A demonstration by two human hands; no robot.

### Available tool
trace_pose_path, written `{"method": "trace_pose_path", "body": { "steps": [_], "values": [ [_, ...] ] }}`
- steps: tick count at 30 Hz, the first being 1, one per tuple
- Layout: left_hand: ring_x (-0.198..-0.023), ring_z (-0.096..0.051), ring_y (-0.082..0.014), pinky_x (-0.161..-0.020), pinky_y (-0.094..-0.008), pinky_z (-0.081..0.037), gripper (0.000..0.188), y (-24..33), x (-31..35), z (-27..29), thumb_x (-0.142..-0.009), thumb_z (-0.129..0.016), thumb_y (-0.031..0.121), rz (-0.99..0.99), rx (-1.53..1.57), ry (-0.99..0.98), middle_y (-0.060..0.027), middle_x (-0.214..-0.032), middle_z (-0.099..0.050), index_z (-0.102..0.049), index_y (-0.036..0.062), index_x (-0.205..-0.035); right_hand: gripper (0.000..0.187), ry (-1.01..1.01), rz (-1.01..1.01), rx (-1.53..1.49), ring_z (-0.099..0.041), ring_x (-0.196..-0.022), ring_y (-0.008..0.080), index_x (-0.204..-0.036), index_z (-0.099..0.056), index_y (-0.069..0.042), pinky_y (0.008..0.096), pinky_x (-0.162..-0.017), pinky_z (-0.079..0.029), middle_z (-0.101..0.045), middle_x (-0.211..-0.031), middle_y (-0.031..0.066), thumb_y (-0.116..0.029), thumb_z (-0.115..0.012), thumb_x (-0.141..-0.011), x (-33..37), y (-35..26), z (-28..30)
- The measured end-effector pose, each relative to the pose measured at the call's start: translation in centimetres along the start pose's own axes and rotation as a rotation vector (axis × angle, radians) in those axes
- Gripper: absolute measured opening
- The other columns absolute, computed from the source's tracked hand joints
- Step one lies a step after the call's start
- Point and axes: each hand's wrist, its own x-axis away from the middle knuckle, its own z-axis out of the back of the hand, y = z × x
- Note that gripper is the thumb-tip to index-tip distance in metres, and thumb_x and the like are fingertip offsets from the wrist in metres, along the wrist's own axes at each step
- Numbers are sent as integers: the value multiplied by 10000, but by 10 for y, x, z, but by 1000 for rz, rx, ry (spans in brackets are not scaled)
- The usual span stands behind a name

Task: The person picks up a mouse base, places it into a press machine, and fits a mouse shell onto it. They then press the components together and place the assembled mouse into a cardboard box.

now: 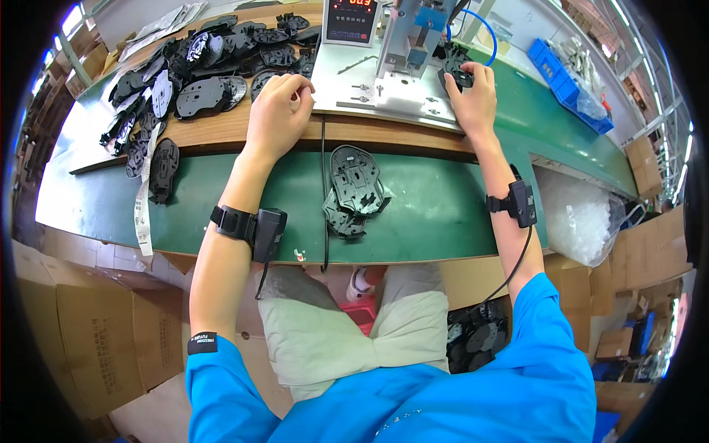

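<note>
My left hand (pixel 279 111) is raised over the wooden board, its fingers curled in a pinch; whatever may be in them is too small to make out. Beside it lies a heap of black plastic mouse shell parts (pixel 209 96). My right hand (pixel 474 96) reaches to the right side of the press machine (pixel 402 81), thumb and fingers around a black plastic part (pixel 452 70). On the green table between my forearms, a few black mouse shell parts (pixel 356 181) lie stacked together.
A control box (pixel 351 22) with a red display stands behind the metal base plate. A black cable (pixel 323 192) hangs over the table edge. At right are a blue bin (pixel 565 88) and a clear plastic bag (pixel 580 214). Cardboard boxes (pixel 96 332) stand at lower left.
</note>
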Motion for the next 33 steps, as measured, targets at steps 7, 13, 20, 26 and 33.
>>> {"method": "trace_pose_path", "body": {
  "steps": [7, 13, 20, 26, 33],
  "values": [
    [-910, -638, -322, -810, -438, -532, 66, -1, 2, 2, -936, -660, 101, -126, 2, 59, -104, -877, -661, -672, 36, -938, 280, -7, 14, -261, -660, -1034, 264, -1163, -647, -1, 389, -950, -535, -643, -1179, 135, -111, -786, -946, 57, -53, 70],
    [-915, -635, -298, -802, -438, -541, 103, -2, -3, -2, -957, -655, 154, -125, 3, 49, -77, -852, -654, -675, 55, -944, 353, -233, 139, -432, -619, -1177, 333, -1117, -643, -34, 427, -1030, -502, -635, -1273, 165, -124, -869, -861, 150, -146, 101],
    [-903, -646, -291, -802, -434, -544, 99, -9, 3, -6, -956, -660, 151, -95, 32, 86, -75, -851, -664, -683, 59, -930, 813, -488, 196, -395, -319, -1547, 503, -1502, -574, -130, 583, -1240, -335, -423, -1623, 239, -366, -924, -808, 162, -200, 76],
    [-894, -644, -289, -797, -436, -544, 89, -4, 1, -8, -950, -668, 141, -109, 7, 77, -77, -851, -667, -690, 56, -937, 860, -716, 348, -194, -277, -1563, 515, -1529, -606, -255, 624, -1219, -368, -409, -1664, 162, -428, -929, -751, 165, -190, 88],
    [-941, -661, -325, -842, -426, -539, 87, 0, 5, 3, -947, -657, 114, -108, -11, 43, -127, -905, -682, -691, 36, -963, 663, -620, 367, -128, -450, -1454, 457, -1308, -748, -250, 559, -1157, -485, -570, -1528, 85, -193, -942, -678, 200, -172, 126]
  ]
}}
